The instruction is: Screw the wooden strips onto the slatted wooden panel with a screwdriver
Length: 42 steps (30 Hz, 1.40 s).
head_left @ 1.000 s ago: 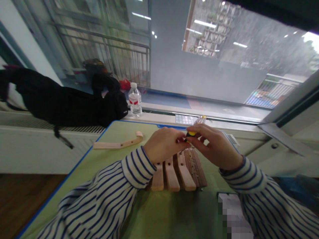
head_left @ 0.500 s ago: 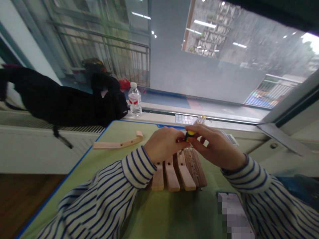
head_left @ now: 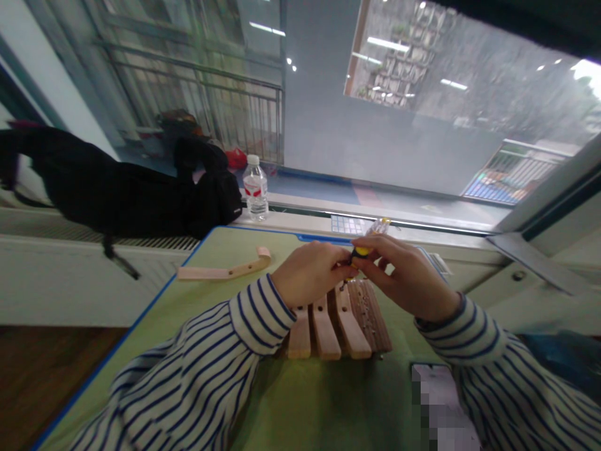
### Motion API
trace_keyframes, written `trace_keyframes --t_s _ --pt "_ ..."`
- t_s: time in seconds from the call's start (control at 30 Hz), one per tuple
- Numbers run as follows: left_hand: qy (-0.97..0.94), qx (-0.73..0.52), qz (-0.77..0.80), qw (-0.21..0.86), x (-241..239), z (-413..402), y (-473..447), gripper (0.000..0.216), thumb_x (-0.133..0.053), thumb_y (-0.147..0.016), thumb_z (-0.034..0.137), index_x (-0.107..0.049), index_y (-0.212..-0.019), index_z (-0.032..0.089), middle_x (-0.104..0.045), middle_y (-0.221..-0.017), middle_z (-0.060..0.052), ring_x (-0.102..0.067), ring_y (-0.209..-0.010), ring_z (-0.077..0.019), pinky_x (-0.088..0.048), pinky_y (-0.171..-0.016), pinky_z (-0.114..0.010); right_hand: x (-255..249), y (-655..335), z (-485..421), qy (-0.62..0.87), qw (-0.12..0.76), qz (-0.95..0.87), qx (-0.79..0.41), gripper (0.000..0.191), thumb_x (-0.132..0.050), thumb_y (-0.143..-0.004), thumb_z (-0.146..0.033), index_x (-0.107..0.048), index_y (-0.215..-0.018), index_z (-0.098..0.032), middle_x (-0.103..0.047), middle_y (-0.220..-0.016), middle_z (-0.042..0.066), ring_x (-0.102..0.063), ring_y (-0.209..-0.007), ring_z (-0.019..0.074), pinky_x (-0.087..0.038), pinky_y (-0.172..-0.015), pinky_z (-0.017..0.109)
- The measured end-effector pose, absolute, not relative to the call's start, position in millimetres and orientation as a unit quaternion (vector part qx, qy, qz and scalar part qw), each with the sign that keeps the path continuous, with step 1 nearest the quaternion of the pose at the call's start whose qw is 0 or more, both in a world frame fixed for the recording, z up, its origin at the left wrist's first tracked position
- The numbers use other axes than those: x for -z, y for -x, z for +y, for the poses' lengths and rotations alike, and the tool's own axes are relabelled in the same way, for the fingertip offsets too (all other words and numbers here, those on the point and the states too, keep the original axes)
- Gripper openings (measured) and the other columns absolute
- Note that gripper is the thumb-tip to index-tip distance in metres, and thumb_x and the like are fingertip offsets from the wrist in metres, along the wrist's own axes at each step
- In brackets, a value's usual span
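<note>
My right hand (head_left: 406, 272) is closed round a screwdriver (head_left: 361, 252) with a yellow and black handle, gripping it between thumb and fingers. My left hand (head_left: 312, 269) pinches at the screwdriver's lower end, its fingertips meeting those of the right; the tool's tip is mostly hidden. Just below the hands lies a wooden piece (head_left: 350, 329) with bent pale slats, dark holes and a ridged brown block (head_left: 373, 319) at its right side. A small screw (head_left: 343, 286) shows near the top of the right slat. My left hand and cuff cover the work's upper left.
A loose bent wooden slat (head_left: 225, 272) lies on the green table (head_left: 291, 413) at the left. A phone (head_left: 434, 382) is near my right sleeve. On the sill are a water bottle (head_left: 256, 191), a black bag (head_left: 145, 197) and a clear, yellow-ended object (head_left: 378, 227) behind my fingers.
Both hands stay at the same spot on the work with the screwdriver between them. The whole view has shifted very slightly; the screwdriver's yellow part shows a little more.
</note>
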<state>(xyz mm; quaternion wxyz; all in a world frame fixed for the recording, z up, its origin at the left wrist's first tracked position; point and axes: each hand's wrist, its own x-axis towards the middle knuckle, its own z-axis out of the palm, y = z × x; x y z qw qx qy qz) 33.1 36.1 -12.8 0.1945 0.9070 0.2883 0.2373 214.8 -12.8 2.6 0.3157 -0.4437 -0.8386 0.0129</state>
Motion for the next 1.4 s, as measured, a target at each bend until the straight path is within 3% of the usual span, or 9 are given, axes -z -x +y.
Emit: trace_keyframes --t_s 0.5,0.73,0.97,1.4 --pt "-0.898 -0.238 0.326 0.175 9 34 -36 0.027 -0.053 -0.084 0.041 -0.066 -0.077 0.019 -0.064 -0.069 -0.002 -0.057 -0.063 -0.0143 -0.033 -0.055 -0.023 -5 -212 -14 0.448 0.317 -0.836 -0.012 0.026 -0.054 -0.085 -0.025 -0.058 -0.11 -0.018 -0.063 -0.095 0.005 -0.059 -0.076 0.0122 -0.049 -0.063 0.026" --pt "-0.898 -0.231 0.335 0.168 11 34 -34 0.026 -0.053 -0.084 0.04 -0.066 -0.075 0.019 -0.065 -0.069 -0.002 -0.058 -0.063 -0.0139 -0.033 -0.054 -0.023 -7 -213 -14 0.457 0.303 -0.836 -0.025 0.039 -0.055 -0.084 -0.025 -0.05 -0.123 -0.02 -0.063 -0.097 0.003 -0.059 -0.072 0.0104 -0.048 -0.06 0.024" --pt "-0.902 -0.234 0.318 0.176 13 35 -33 0.024 -0.051 -0.086 0.038 -0.066 -0.084 0.019 -0.066 -0.075 -0.003 -0.059 -0.068 -0.0147 -0.037 -0.058 -0.023 -14 -211 -17 0.431 0.28 -0.858 -0.008 0.029 -0.051 -0.085 -0.017 -0.058 -0.113 -0.019 -0.065 -0.104 0.002 -0.059 -0.077 0.0094 -0.047 -0.061 0.022" --pt "-0.908 -0.224 0.304 0.181 11 32 -34 0.021 -0.049 -0.088 0.03 -0.067 -0.092 0.02 -0.068 -0.082 -0.004 -0.062 -0.077 -0.0168 -0.041 -0.064 -0.026 -11 -213 -16 0.45 0.291 -0.844 -0.022 0.022 -0.053 -0.087 -0.028 -0.059 -0.105 -0.017 -0.063 -0.094 0.004 -0.059 -0.08 0.0117 -0.048 -0.066 0.024"
